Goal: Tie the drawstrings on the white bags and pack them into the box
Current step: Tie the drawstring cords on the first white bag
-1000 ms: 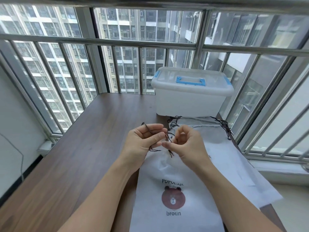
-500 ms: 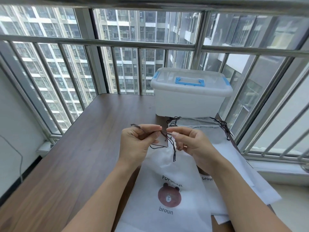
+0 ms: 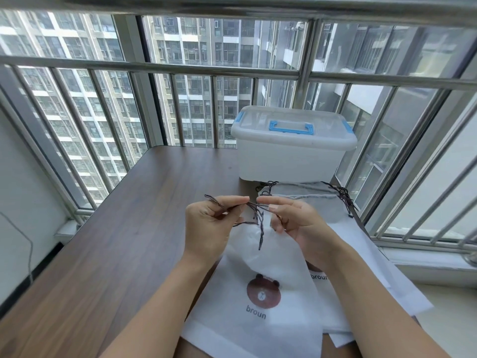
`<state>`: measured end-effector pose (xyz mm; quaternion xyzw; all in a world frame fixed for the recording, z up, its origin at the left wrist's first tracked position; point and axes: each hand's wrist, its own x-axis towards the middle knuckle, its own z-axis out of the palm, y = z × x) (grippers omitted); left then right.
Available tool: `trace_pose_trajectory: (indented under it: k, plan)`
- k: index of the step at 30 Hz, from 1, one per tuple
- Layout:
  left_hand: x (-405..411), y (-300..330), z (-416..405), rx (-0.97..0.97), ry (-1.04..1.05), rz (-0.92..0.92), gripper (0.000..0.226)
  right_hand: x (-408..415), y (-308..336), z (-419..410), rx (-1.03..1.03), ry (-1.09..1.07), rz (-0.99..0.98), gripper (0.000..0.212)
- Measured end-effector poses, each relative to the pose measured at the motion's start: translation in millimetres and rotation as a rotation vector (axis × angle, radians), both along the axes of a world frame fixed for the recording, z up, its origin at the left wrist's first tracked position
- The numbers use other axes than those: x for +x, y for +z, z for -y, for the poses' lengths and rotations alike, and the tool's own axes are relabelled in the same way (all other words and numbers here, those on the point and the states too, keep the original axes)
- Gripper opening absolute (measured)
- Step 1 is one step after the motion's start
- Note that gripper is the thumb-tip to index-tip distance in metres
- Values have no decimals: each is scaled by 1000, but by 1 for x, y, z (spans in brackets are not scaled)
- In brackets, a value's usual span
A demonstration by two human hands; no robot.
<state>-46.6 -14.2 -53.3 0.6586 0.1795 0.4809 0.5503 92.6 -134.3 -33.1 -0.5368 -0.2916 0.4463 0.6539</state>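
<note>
A white bag (image 3: 268, 264) with a brown bear print and the word "broun" hangs lifted by its neck over the table. Its dark drawstrings (image 3: 259, 223) run between my hands, with loose ends dangling down. My left hand (image 3: 210, 226) pinches one strand between thumb and forefinger. My right hand (image 3: 296, 220) pinches the other strand close beside it. More white bags (image 3: 361, 244) lie stacked underneath and to the right, their drawstrings (image 3: 343, 196) bunched at the far end. The white plastic box (image 3: 291, 156) with a blue handle stands shut behind them.
The brown wooden table (image 3: 124, 241) stretches to the left. A metal window railing (image 3: 180, 65) runs along the far and right sides, close behind the box. A thin cable (image 3: 29, 251) hangs by the left wall.
My hands have risen and drawn slightly apart, stretching the drawstrings between them. The bag has lifted and slid toward me, exposing the second bag's print.
</note>
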Motion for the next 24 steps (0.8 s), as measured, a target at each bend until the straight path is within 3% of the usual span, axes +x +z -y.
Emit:
trace_pose_trajectory:
  k: [2,5,9,12,15,20,22,24]
  plan:
    - [1,-1,4,16,-36,-1,18,-5,-1,0,-42,75,127,32]
    - [4,-3,7,32,-72,-14,17,-11,-5,-3,-76,87,237,15]
    - [5,0,0,-179,-114,-32,17,-5,-9,-7,-49,-151,132,18]
    - [6,0,-5,-387,-186,22,16,2,-7,-6,7,-163,39,25]
    - [8,2,-11,-610,-243,135,25,2,-3,-7,127,-194,-138,29]
    - [-8,5,-48,-947,-124,378,43,24,-2,1,363,-396,-696,22]
    - [-16,3,-63,-879,42,262,46,37,-4,6,234,-438,-664,22]
    - [-18,-2,-69,-632,220,8,46,40,-5,7,58,-421,-406,27]
